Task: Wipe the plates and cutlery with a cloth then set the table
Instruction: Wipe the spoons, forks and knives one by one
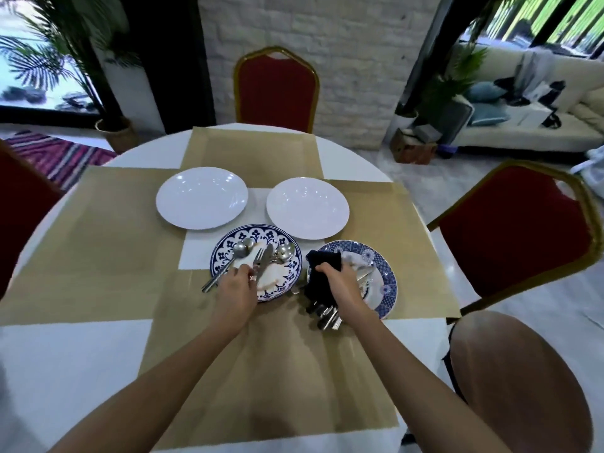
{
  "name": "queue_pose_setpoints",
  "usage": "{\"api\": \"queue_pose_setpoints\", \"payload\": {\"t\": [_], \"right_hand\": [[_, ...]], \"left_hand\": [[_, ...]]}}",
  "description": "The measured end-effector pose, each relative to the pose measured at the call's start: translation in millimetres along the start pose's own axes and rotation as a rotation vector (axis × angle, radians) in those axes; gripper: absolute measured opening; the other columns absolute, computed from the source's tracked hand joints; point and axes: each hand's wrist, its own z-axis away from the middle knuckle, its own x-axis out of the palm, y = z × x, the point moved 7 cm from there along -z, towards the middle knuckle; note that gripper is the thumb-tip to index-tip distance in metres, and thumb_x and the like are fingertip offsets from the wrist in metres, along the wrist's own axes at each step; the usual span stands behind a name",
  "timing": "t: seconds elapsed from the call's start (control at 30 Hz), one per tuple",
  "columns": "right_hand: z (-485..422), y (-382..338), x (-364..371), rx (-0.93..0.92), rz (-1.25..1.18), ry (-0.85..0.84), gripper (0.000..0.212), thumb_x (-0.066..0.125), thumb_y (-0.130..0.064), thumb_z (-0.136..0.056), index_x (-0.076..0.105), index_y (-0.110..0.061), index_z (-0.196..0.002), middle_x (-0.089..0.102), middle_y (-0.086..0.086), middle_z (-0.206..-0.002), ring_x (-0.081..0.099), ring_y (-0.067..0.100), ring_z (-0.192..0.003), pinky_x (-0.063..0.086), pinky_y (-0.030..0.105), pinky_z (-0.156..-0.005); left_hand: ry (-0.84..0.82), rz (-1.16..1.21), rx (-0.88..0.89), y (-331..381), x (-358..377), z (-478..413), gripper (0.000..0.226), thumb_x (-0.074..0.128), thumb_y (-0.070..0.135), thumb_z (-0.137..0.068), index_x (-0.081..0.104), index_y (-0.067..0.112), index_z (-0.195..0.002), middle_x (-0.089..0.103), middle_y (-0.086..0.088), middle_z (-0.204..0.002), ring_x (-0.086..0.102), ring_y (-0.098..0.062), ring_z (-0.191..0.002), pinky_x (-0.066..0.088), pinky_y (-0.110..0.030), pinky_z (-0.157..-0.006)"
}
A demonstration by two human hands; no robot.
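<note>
So left hand [237, 287] is pinching a silver fork [260, 256] on the round blue-floral plate [225, 256]; right hand [341, 284] is gripping a navy cloth [323, 264].

The round white bench [65, 354] carries four tan placemats, one at each edge: far [251, 152], left [98, 250], right [392, 223], near [261, 371]. Two plain white plates [201, 198] [307, 208] sit side by side at centre. Two blue-patterned plates [225, 248] [387, 276] sit just nearer, overlapping the mats.
</note>
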Motion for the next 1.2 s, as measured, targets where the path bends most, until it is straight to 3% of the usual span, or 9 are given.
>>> {"api": "queue_pose_setpoints", "payload": {"t": [0.2, 0.33, 0.43, 0.6, 0.77, 0.97, 1.07, 1.13, 1.2], "right_hand": [[-3.7, -0.8, 37.3, 0.039, 0.064, -0.082, 0.045, 0.064, -0.019, -0.084, 0.046, -0.017, -0.125, 0.061, 0.010, -0.106, 0.064, 0.030, -0.095, 0.057, 0.048, -0.084], [-4.8, -1.9, 47.2, 0.061, 0.072, -0.105, 0.044, 0.062, -0.017, -0.087, 0.039, -0.020, -0.124, 0.057, 0.008, -0.104, 0.064, 0.029, -0.090, 0.058, 0.039, -0.070], [-7.2, -1.7, 50.5, 0.068, 0.122, -0.111, 0.047, 0.062, -0.020, -0.085, 0.044, -0.018, -0.128, 0.060, 0.010, -0.107, 0.064, 0.029, -0.093, 0.058, 0.043, -0.078], [-5.1, -5.9, 53.4, -0.018, 0.221, -0.160, 0.024, 0.059, -0.015, -0.089, 0.057, -0.016, -0.113, 0.064, 0.002, -0.090, 0.062, 0.016, -0.076, 0.051, 0.025, -0.059], [-6.7, -12.1, 58.4, -0.079, 0.294, -0.152, 0.025, 0.060, -0.021, -0.086, 0.064, -0.018, -0.110, 0.068, 0.003, -0.094, 0.065, 0.021, -0.087, 0.057, 0.038, -0.078], [-4.6, -42.2, 72.1, -0.247, 0.383, -0.131, 0.039, 0.063, -0.034, -0.088, 0.058, -0.016, -0.122, 0.066, 0.003, -0.110, 0.062, 0.022, -0.103, 0.051, 0.034, -0.087], [5.8, -61.5, 80.9, -0.384, 0.386, -0.137, 0.035, 0.066, -0.034, -0.089, 0.060, -0.016, -0.119, 0.065, -0.001, -0.105, 0.060, 0.016, -0.096, 0.046, 0.026, -0.079], [11.9, -74.0, 85.7, -0.488, 0.401, -0.151, 0.027, 0.066, -0.030, -0.089, 0.065, -0.014, -0.111, 0.066, 0.004, -0.099, 0.063, 0.019, -0.090, 0.049, 0.030, -0.076], [15.9, -83.7, 87.2, -0.581, 0.484, -0.141, 0.024, 0.067, -0.028, -0.089, 0.067, -0.012, -0.107, 0.060, 0.007, -0.093, 0.060, 0.020, -0.083, 0.048, 0.032, -0.071]], "left_hand": [[-0.101, -0.121, -0.040, -20.5, 3.3, 0.3, 0.025, 0.056, 0.032, -0.091, 0.061, 0.010, -0.103, 0.067, -0.014, -0.098, 0.059, -0.029, -0.093, 0.044, -0.037, -0.076], [-0.117, -0.105, -0.068, -18.6, 3.9, -2.7, 0.028, 0.058, 0.036, -0.091, 0.060, 0.010, -0.102, 0.067, -0.012, -0.096, 0.061, -0.029, -0.091, 0.047, -0.038, -0.075], [-0.149, -0.078, -0.147, -19.8, 3.7, -5.7, 0.031, 0.057, 0.036, -0.091, 0.063, 0.008, -0.102, 0.067, -0.014, -0.100, 0.062, -0.030, -0.095, 0.046, -0.037, -0.076], [-0.156, 0.002, -0.220, -22.2, 2.2, -9.6, 0.026, 0.054, 0.024, -0.094, 0.065, 0.002, -0.104, 0.066, -0.017, -0.104, 0.060, -0.030, -0.098, 0.044, -0.035, -0.080], [-0.139, -0.013, -0.281, -21.6, -10.9, -1.5, 0.027, 0.039, 0.020, -0.098, 0.052, 0.001, -0.112, 0.055, -0.018, -0.116, 0.055, -0.034, -0.105, 0.042, -0.038, -0.085], [-0.162, 0.155, -0.282, -9.5, -21.5, 0.5, 0.021, 0.035, 0.023, -0.097, 0.048, 0.008, -0.101, 0.063, -0.016, -0.103, 0.057, -0.032, -0.089, 0.043, -0.037, -0.074], [-0.158, 0.292, -0.204, 12.7, -33.4, 3.3, 0.026, 0.034, 0.023, -0.098, 0.056, 0.010, -0.096, 0.064, -0.013, -0.088, 0.058, -0.026, -0.069, 0.049, -0.035, -0.065], [-0.172, 0.388, -0.164, 26.8, -40.5, 4.9, 0.028, 0.032, 0.022, -0.100, 0.058, 0.014, -0.092, 0.061, -0.010, -0.077, 0.052, -0.019, -0.054, 0.040, -0.030, -0.051], [-0.154, 0.439, -0.147, 34.9, -47.4, 5.9, 0.029, 0.033, 0.021, -0.100, 0.057, 0.018, -0.085, 0.057, -0.006, -0.071, 0.046, -0.017, -0.050, 0.032, -0.030, -0.048]]}}
